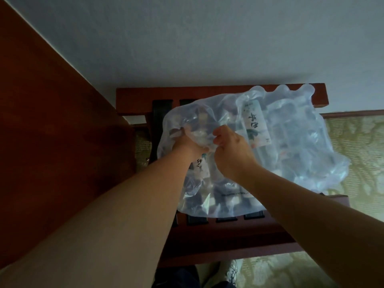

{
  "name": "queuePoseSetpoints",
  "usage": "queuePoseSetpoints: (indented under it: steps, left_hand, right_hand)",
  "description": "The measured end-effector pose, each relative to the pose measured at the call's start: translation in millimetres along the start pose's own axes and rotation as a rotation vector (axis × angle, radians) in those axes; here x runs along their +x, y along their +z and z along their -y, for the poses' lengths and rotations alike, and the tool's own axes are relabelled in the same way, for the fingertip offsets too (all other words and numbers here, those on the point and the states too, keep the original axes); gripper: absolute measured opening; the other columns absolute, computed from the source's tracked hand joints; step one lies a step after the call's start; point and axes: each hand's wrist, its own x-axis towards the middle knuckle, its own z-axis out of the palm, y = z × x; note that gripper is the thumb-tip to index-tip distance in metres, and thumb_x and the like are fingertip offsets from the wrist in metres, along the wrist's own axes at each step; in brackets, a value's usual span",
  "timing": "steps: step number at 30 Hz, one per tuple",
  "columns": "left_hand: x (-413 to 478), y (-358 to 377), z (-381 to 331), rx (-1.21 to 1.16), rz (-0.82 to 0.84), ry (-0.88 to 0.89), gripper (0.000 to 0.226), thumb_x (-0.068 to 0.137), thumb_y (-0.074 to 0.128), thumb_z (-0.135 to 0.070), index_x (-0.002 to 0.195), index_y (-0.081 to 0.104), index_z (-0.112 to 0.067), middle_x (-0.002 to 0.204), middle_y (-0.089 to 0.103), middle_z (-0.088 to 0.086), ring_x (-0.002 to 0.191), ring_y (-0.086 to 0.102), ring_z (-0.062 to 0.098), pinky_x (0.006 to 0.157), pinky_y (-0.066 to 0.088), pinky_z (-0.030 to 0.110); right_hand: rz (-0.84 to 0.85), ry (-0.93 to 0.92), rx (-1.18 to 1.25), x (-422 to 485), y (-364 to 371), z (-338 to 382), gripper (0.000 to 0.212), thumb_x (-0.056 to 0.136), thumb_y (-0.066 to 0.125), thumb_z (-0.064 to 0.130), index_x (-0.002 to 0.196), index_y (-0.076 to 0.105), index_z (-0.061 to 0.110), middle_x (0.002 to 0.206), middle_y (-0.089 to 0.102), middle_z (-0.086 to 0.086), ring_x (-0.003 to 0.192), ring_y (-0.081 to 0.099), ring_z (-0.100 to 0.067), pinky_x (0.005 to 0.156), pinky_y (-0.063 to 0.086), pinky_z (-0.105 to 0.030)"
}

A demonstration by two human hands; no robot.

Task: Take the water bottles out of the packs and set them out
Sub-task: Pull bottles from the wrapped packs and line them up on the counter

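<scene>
Two packs of water bottles in cloudy clear plastic wrap lie on a dark red wooden luggage rack (220,94). The near pack (209,190) is under my hands; the far pack (295,132) lies to the right, a white label with black characters (256,125) showing through. My left hand (187,142) grips the wrap at the near pack's top left. My right hand (232,150) pinches the same bunched wrap just to the right. The bottles are blurred under the plastic.
A red-brown wooden panel (52,132) rises along the left. A white wall (207,38) stands behind the rack. Patterned green-beige carpet (357,146) lies to the right and below. Black straps (162,109) cross the rack. My shoe (230,271) shows at the bottom.
</scene>
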Motion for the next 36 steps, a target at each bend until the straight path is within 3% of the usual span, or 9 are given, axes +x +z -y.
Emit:
queuePoseSetpoints:
  steps: [6,9,11,13,16,19,27,33,36]
  left_hand:
    - [-5.4,2.3,5.2,-0.288,-0.092,-0.168,0.075,0.086,0.064,-0.029,0.146,0.022,-0.013,0.128,0.053,0.009,0.105,0.059,0.031,0.082,0.054,0.041]
    - [-17.1,-7.6,3.7,-0.324,-0.159,-0.208,0.047,0.083,0.067,-0.028,0.124,0.052,-0.01,0.102,0.065,0.01,0.083,0.065,0.025,0.057,0.051,0.03]
    - [-26.5,-14.6,-3.3,-0.335,-0.173,-0.207,0.048,0.075,0.074,-0.022,0.117,0.052,-0.015,0.082,0.06,0.004,0.064,0.06,0.019,0.05,0.05,0.028]
    - [-35.7,-18.8,-13.7,-0.296,-0.179,-0.157,0.049,0.077,0.072,-0.022,0.119,0.049,-0.012,0.089,0.058,0.004,0.066,0.057,0.019,0.056,0.053,0.032]
    - [-52.7,-21.3,-25.5,-0.24,-0.284,-0.056,0.043,0.079,0.068,-0.028,0.113,0.053,-0.006,0.11,0.062,0.01,0.093,0.061,0.024,0.078,0.054,0.036]
    - [-76.3,-26.0,-26.0,-0.143,-0.422,0.02,0.045,0.075,0.073,-0.031,0.112,0.056,-0.014,0.104,0.062,0.002,0.096,0.061,0.021,0.063,0.047,0.024]
    - [-150.1,-42.0,-32.1,-0.161,-0.605,0.314,0.048,0.067,0.081,-0.018,0.107,0.054,-0.02,0.107,0.058,-0.002,0.096,0.057,0.017,0.07,0.042,0.025]
    - [-191.8,-60.9,-53.3,-0.235,-0.761,0.501,0.047,0.066,0.078,-0.026,0.107,0.056,-0.018,0.105,0.061,-0.003,0.096,0.058,0.016,0.078,0.047,0.028]
    - [-220.6,-60.0,-59.1,-0.201,-0.799,0.582,0.049,0.064,0.08,-0.03,0.105,0.054,-0.025,0.102,0.057,-0.011,0.089,0.054,0.005,0.07,0.038,0.015]
  right_hand:
    - [0.025,-0.003,0.018,-6.2,-0.8,1.6,0.049,0.083,0.038,-0.003,0.129,0.042,0.015,0.119,0.059,-0.008,0.102,0.059,-0.026,0.082,0.051,-0.036]
    - [0.056,-0.01,0.01,-10.8,-5.8,7.3,0.046,0.084,0.04,-0.002,0.126,0.045,0.013,0.118,0.059,-0.008,0.1,0.059,-0.024,0.079,0.049,-0.031]
    - [0.067,-0.017,0.015,-13.3,-10.9,14.4,0.043,0.084,0.041,-0.002,0.123,0.048,0.012,0.117,0.059,-0.007,0.097,0.057,-0.021,0.077,0.046,-0.029]
    - [0.068,-0.013,0.035,-16.5,-16.8,21.6,0.039,0.084,0.041,-0.002,0.12,0.049,0.012,0.114,0.057,-0.006,0.092,0.051,-0.017,0.075,0.041,-0.028]
    - [0.051,-0.007,0.051,-22.1,-28.8,29.1,0.029,0.086,0.041,0.0,0.111,0.048,0.013,0.104,0.054,-0.002,0.087,0.049,-0.017,0.068,0.039,-0.026]
    - [0.074,-0.004,0.07,-29.4,-42.4,36.5,0.03,0.091,0.043,0.005,0.12,0.047,0.012,0.104,0.052,-0.001,0.089,0.048,-0.015,0.072,0.04,-0.025]
    - [0.122,-0.006,-0.006,-59.1,-74.7,63.7,0.036,0.097,0.035,0.013,0.131,0.045,0.01,0.127,0.053,-0.016,0.113,0.053,-0.031,0.096,0.045,-0.04]
    - [0.095,0.215,0.594,-91.5,-91.3,88.9,0.033,0.098,0.039,0.025,0.12,0.054,0.005,0.119,0.06,-0.021,0.104,0.061,-0.035,0.09,0.051,-0.046]
    - [0.211,0.325,0.858,-109.3,-109.6,98.8,0.05,0.098,0.032,0.048,0.112,0.061,0.01,0.108,0.067,-0.019,0.098,0.065,-0.034,0.09,0.052,-0.043]
